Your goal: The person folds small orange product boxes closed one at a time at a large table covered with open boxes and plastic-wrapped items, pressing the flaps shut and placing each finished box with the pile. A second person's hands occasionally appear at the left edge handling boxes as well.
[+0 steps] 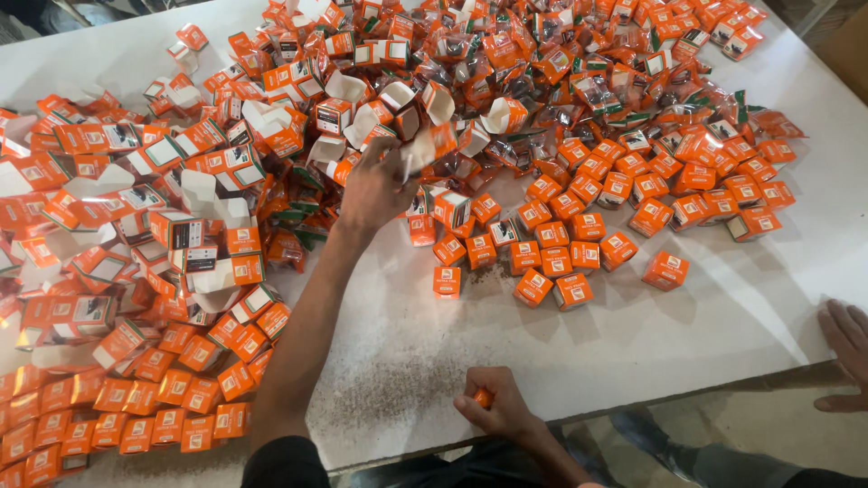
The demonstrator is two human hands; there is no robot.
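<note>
My left hand reaches out over the white table into a big heap of small orange-and-white cartons. Its fingers close on an open carton with its white flap up, at the near edge of the heap. My right hand rests as a fist near the table's front edge, closed on a small orange piece that peeks out between thumb and fingers. Closed cartons lie in loose rows just right of my left hand.
Open, flap-up cartons pile at the left, and closed ones are lined up at the lower left. Clear-wrapped orange packets fill the far right. Another person's hand rests on the table's right edge. Fine grit dusts the table.
</note>
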